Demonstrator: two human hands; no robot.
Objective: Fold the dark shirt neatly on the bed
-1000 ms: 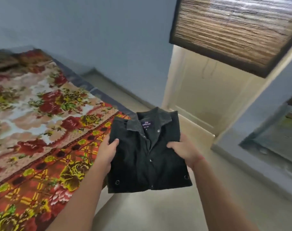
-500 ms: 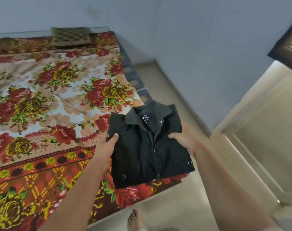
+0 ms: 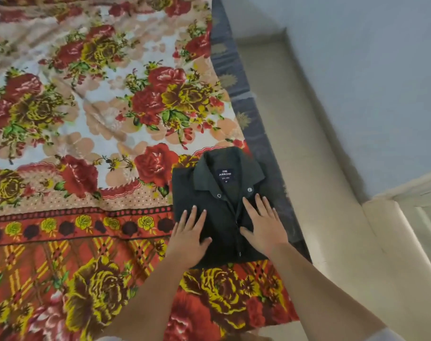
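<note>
The dark shirt (image 3: 222,190) lies folded into a compact rectangle on the bed (image 3: 99,148), near its right edge, collar and label facing up and away from me. My left hand (image 3: 188,235) presses flat on the shirt's left half, fingers straight and spread. On the right half my right hand (image 3: 265,222) also lies flat with straight fingers. Both palms cover the shirt's lower part.
A floral red, yellow and white bedspread covers the bed. A dark blue patterned sheet edge (image 3: 236,94) runs along the bed's right side. Beyond it are the pale floor (image 3: 308,156), a blue-grey wall (image 3: 369,70) and a cream door frame (image 3: 418,205) at the right.
The folded shirt, held in the air by both hands at its sides, has come down onto the bed. Both hands have let go and now lie flat on top of it.
</note>
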